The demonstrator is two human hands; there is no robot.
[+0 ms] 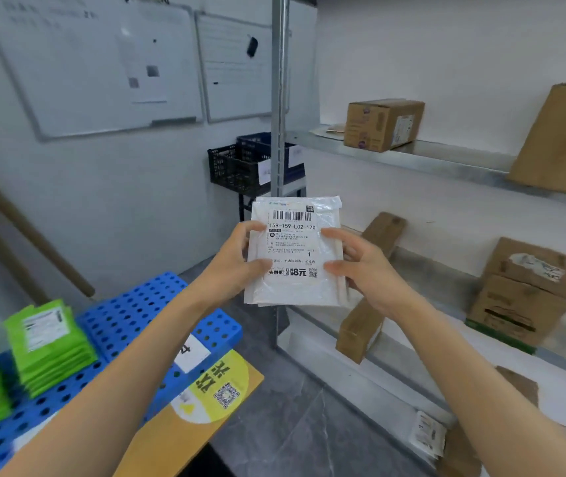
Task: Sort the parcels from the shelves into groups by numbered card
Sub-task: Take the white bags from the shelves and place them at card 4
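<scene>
Both left hand point(235, 270) and right hand point(372, 271) are gripping a white parcel point(295, 292). Fingertips point(333, 233) are hiding its label point(292, 244) edges.

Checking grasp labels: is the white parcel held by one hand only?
No, the left hand and right hand each grip a side of the white parcel.

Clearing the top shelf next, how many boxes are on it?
2: a small box near the post, a bigger box at the right edge, cut off. More may sit beyond it.
</scene>
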